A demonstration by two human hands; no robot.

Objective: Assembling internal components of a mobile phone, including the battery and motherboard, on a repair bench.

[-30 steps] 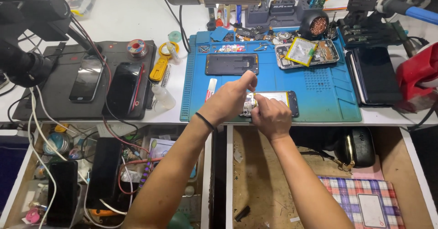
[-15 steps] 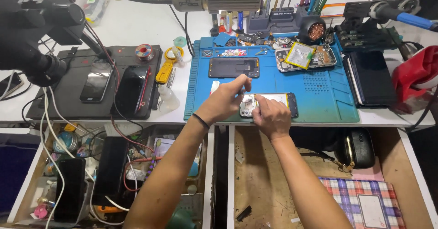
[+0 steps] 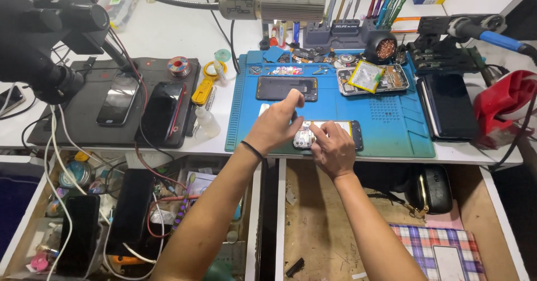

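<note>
Both hands meet over the opened phone (image 3: 330, 134) lying at the blue mat's (image 3: 403, 130) front edge; the left hand (image 3: 275, 125) hovers loosely spread above it, while the right hand (image 3: 334, 148) presses down, seemingly steadying it; its fingers' grip I cannot tell.

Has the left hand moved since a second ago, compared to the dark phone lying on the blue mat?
Yes. The left hand has lifted off the opened phone, its fingers now nearer the dark phone farther up the blue mat.
</note>
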